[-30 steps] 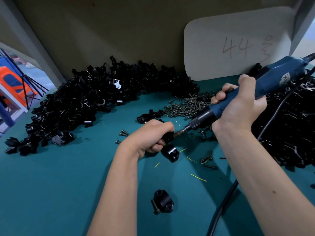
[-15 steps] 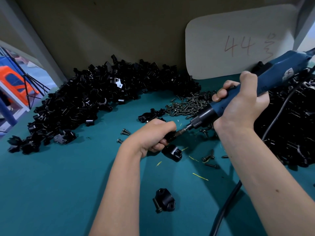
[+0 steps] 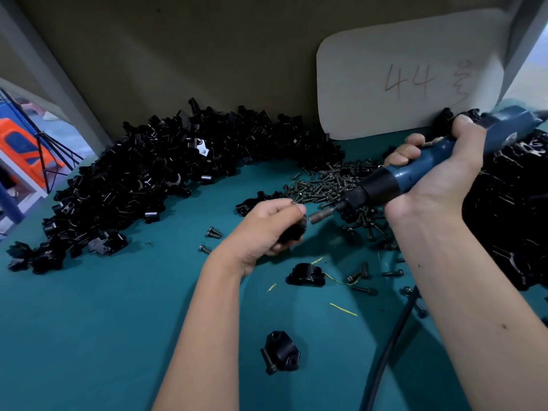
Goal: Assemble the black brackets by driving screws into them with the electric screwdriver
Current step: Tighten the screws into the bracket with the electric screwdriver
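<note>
We work on a teal table [image 3: 89,336] with our stock banked around its far edge, so everything lies within an arm's sweep. The big heap of brackets [image 3: 142,185] curves along the left and back; a second dark heap [image 3: 510,221] sits at the right, though we cannot tell whether those are finished pieces. Between them, nearest the tool, the screws [image 3: 323,185] are piled, we judge so that the next one is a short reach away.

Our right hand [image 3: 436,179] is wrapped fully round the blue screwdriver [image 3: 415,170], fingers curled over the barrel and thumb up along it, holding it tilted down to the left so the bit [image 3: 318,216] points at the work. Its cable [image 3: 385,345] trails off toward us, out of the way.

Our left hand [image 3: 267,226] is curled round a bracket [image 3: 293,229], gripping it just clear of the bit tip; the blur hides whether a screw is seated in it. We judge the grip is there to stop the part spinning under torque.

Two loose brackets lie nearer us: one [image 3: 307,274] beside the left wrist, another [image 3: 281,350] with a screw at its side, perhaps set aside.
</note>
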Tool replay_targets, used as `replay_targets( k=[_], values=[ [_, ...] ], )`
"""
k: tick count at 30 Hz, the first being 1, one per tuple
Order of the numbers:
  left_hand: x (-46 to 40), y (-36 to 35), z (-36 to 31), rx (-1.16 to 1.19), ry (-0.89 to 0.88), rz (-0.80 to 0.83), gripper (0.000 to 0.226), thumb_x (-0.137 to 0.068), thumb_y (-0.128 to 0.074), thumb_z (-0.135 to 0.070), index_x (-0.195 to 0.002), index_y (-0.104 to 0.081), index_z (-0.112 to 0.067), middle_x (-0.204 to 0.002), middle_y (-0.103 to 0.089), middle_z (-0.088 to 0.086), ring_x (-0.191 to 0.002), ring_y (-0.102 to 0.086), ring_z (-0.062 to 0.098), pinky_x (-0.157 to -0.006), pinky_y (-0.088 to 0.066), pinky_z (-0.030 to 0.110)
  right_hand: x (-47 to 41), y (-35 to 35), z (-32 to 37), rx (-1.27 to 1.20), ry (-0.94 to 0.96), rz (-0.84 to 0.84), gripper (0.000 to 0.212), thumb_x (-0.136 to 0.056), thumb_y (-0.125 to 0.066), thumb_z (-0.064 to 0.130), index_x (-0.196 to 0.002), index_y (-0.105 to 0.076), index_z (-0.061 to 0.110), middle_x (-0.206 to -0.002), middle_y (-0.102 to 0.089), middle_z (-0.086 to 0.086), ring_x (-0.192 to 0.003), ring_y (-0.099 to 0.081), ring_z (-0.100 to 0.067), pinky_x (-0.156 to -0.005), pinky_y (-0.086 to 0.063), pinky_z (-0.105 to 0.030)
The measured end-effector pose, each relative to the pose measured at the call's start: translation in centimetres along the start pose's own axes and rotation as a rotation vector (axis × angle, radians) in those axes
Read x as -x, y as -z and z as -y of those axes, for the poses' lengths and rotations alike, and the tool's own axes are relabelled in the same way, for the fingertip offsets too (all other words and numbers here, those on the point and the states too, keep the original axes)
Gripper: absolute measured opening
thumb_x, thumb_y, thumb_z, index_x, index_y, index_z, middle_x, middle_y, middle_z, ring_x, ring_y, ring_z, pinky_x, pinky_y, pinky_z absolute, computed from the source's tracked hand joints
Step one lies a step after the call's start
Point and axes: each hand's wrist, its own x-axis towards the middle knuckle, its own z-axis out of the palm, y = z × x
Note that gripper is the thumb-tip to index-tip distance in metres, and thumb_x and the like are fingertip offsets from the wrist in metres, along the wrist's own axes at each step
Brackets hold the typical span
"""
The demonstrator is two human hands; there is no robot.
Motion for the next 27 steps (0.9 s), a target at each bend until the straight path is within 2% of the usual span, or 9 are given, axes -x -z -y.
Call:
replay_targets(
  k=[2,6,10,15,27],
  values=[
    [-0.1,0.2,0.4,-0.028,-0.064,-0.056,0.015,-0.083,-0.069,-0.027,-0.075,-0.057,-0.025,-0.064,-0.049,-0.001,-0.049,-0.036,0.011,-0.042,-0.025,0.018,0.1,0.0,-0.1,0.004,0.041,-0.053,0.035,-0.095,-0.068,0.030,-0.112,-0.042,0.013,-0.071,-0.053,-0.003,-0.052,-0.046,-0.014,-0.048,-0.040,-0.025],
    [0.0,0.5,0.9,-0.020,-0.088,-0.010,0.029,-0.082,-0.079,-0.015,-0.077,-0.051,-0.019,-0.061,-0.044,-0.002,-0.048,-0.033,0.012,-0.042,-0.025,0.019,0.5,0.0,-0.8,0.047,0.148,-0.108,0.033,-0.094,-0.069,0.025,-0.114,-0.045,0.013,-0.068,-0.053,-0.004,-0.052,-0.046,-0.016,-0.050,-0.041,-0.027],
    [-0.1,0.0,1.0,-0.093,-0.066,0.055,0.035,-0.086,-0.084,-0.021,-0.077,-0.050,-0.021,-0.061,-0.047,-0.002,-0.045,-0.039,0.010,-0.039,-0.033,0.021,0.6,-0.2,-1.0,0.061,0.201,-0.094,0.032,-0.094,-0.068,0.024,-0.110,-0.043,0.013,-0.066,-0.053,-0.004,-0.051,-0.046,-0.017,-0.051,-0.040,-0.029],
    [-0.3,-0.2,1.2,-0.081,-0.047,0.109,0.036,-0.090,-0.081,-0.029,-0.082,-0.048,-0.018,-0.058,-0.045,-0.010,-0.045,-0.042,0.011,-0.038,-0.042,0.023,0.5,-0.1,-0.8,0.058,0.203,-0.086,0.036,-0.093,-0.069,0.024,-0.115,-0.044,0.011,-0.067,-0.054,-0.004,-0.051,-0.046,-0.016,-0.050,-0.041,-0.028],
    [-0.5,-0.9,1.2,0.059,0.001,0.151,0.032,-0.097,-0.072,-0.016,-0.086,-0.042,-0.014,-0.059,-0.049,-0.010,-0.049,-0.052,0.012,-0.046,-0.056,0.029,0.3,-0.1,-0.8,0.055,0.231,-0.115,0.027,-0.093,-0.066,0.018,-0.107,-0.043,0.014,-0.063,-0.053,-0.004,-0.050,-0.045,-0.017,-0.051,-0.040,-0.028]
  ],
)
